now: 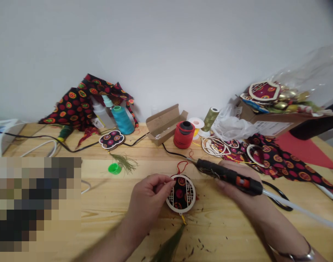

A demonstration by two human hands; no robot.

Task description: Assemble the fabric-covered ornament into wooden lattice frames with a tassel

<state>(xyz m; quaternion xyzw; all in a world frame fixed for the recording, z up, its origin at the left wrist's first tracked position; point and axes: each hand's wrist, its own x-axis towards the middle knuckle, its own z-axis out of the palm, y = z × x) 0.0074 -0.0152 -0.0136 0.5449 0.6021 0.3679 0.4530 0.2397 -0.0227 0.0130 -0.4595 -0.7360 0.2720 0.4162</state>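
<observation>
A round pendant [180, 193] with a pale lattice frame over dark patterned fabric lies in the middle of the table. A red cord loop [182, 166] tops it, and a green tassel [170, 243] hangs from its lower edge. My left hand [152, 196] is closed, with thumb and forefinger pinching the pendant's upper left rim. In my right hand [237, 182] is a black hot glue gun [223, 174], its nozzle pointing up and left, above and right of the pendant. A translucent glue stick [300, 209] sticks out of its back end.
A flower-shaped pendant [112, 140] and a green cap [114, 168] lie to the left. Behind stand a blue thread cone [123, 120], an open cardboard box [166, 125] and a red thread spool [184, 135]. Patterned fabric [281, 156] and scissors [281, 200] are on the right. Pixelation covers the lower left.
</observation>
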